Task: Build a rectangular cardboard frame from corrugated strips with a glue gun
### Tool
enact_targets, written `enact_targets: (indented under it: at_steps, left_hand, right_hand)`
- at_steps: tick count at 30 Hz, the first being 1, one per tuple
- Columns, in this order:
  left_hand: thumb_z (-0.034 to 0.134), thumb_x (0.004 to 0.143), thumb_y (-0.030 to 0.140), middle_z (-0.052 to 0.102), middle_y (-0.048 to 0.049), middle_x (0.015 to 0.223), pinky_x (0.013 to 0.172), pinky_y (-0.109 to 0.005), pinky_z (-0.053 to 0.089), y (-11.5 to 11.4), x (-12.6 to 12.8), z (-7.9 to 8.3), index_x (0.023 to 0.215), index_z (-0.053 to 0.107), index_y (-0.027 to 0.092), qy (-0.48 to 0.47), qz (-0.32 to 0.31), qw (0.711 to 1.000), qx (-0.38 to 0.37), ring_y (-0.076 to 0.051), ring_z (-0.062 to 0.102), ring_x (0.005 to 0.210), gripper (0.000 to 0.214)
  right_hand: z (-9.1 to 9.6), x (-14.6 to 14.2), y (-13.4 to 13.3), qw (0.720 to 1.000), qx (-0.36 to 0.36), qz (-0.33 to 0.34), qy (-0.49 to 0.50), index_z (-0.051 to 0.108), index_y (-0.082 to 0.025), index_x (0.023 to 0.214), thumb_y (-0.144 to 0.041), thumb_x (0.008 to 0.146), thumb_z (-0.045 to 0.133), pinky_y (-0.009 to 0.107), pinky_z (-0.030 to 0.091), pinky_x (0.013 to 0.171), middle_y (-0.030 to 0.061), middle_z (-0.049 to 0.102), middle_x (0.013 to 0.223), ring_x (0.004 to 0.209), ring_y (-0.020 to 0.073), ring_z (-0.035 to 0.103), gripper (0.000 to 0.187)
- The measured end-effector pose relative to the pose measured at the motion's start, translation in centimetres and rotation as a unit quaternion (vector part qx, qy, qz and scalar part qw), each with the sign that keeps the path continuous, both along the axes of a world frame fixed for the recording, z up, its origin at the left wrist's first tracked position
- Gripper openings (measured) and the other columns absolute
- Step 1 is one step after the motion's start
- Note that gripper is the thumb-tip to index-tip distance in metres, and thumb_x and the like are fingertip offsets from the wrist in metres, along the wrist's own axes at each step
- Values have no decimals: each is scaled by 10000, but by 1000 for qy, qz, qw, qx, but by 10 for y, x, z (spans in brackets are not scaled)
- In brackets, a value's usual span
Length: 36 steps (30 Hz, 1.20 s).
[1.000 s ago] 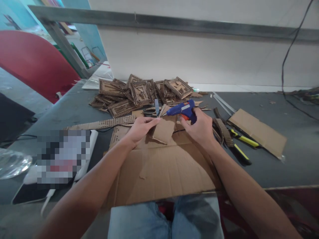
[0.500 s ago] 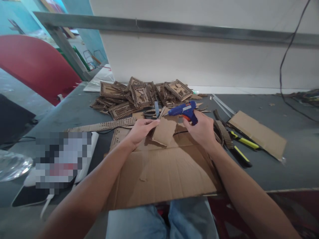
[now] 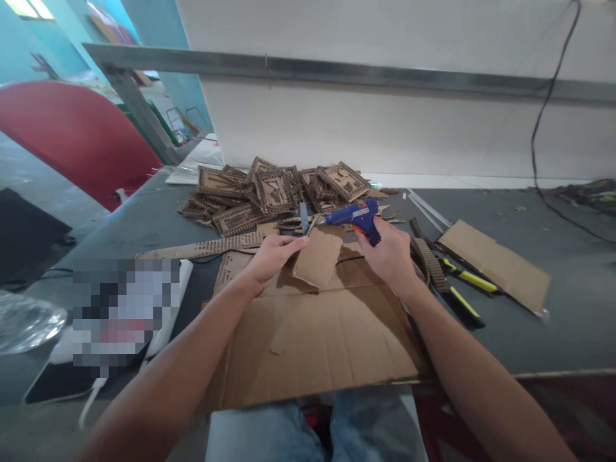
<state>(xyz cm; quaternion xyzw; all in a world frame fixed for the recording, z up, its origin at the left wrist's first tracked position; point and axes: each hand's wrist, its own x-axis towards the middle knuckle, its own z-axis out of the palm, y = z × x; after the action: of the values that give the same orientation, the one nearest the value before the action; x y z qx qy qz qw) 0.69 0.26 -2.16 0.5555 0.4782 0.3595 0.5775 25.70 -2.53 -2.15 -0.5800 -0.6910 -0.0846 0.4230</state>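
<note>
My left hand pinches the left edge of a small cardboard piece, held tilted over a larger cardboard sheet. A corrugated strip runs along the piece's upper left edge. Wrapped round the handle of a blue hot glue gun is my right hand, with a finger near the orange trigger. The gun's nozzle points left, at the top of the small piece; whether it touches the strip I cannot tell. The large sheet lies on the table's front edge, above my lap.
Several framed cardboard pieces are heaped at the back. Two yellow-black cutters and a cardboard panel lie right. A phone with a white cable and a clear plastic wrap are left. A corrugated strip lies behind my left hand.
The camera view has tilted slightly upward, so the scene sits a little lower. Both hands keep their grips, and the glue gun stays at the small piece's top edge.
</note>
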Motion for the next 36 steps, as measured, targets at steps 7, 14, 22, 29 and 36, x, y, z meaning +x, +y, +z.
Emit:
enact_targets:
  at_steps: [7, 14, 22, 29, 36]
  left_hand:
    - [767, 756, 585, 785, -123, 897, 668, -311, 453, 3, -4, -6, 850, 813, 132, 5, -15, 1000, -7, -226, 673, 754, 465]
    - [772, 758, 572, 789, -130, 898, 712, -322, 472, 2, -3, -4, 849, 814, 129, -6, -23, 1000, -7, -244, 690, 807, 454]
    - [766, 746, 565, 788, -130, 865, 695, -331, 486, 0, -1, 0, 836, 819, 124, 7, -13, 1000, -19, -246, 690, 775, 453]
    - [799, 704, 549, 775, -104, 784, 640, -309, 471, -1, 0, 2, 751, 806, 139, -3, 0, 1000, -15, -241, 689, 738, 413]
    - [790, 715, 538, 764, -102, 746, 654, -317, 481, -1, 0, 2, 756, 811, 142, 3, 2, 1000, -4, -247, 692, 747, 399]
  right_hand:
    - [-5, 1, 4, 999, 25, -24, 6, 639, -190, 907, -348, 858, 631, 360, 515, 678, 91, 734, 786, 720, 266, 688, 166]
    - [-5, -1, 4, 998, 42, -39, 16, 645, -186, 883, -369, 829, 678, 353, 521, 663, 82, 733, 759, 684, 250, 681, 194]
    - [-2, 0, 2, 999, 19, -28, 2, 660, -182, 942, -295, 859, 632, 345, 508, 670, 92, 740, 826, 735, 258, 688, 143]
    - [-1, 1, 1, 1000, 20, -20, 0, 672, -170, 1016, -278, 883, 596, 353, 514, 678, 114, 752, 859, 762, 275, 700, 187]
    - [-2, 3, 2, 1000, 18, -22, -7, 669, -166, 1052, -261, 886, 584, 363, 521, 684, 120, 744, 878, 777, 284, 696, 208]
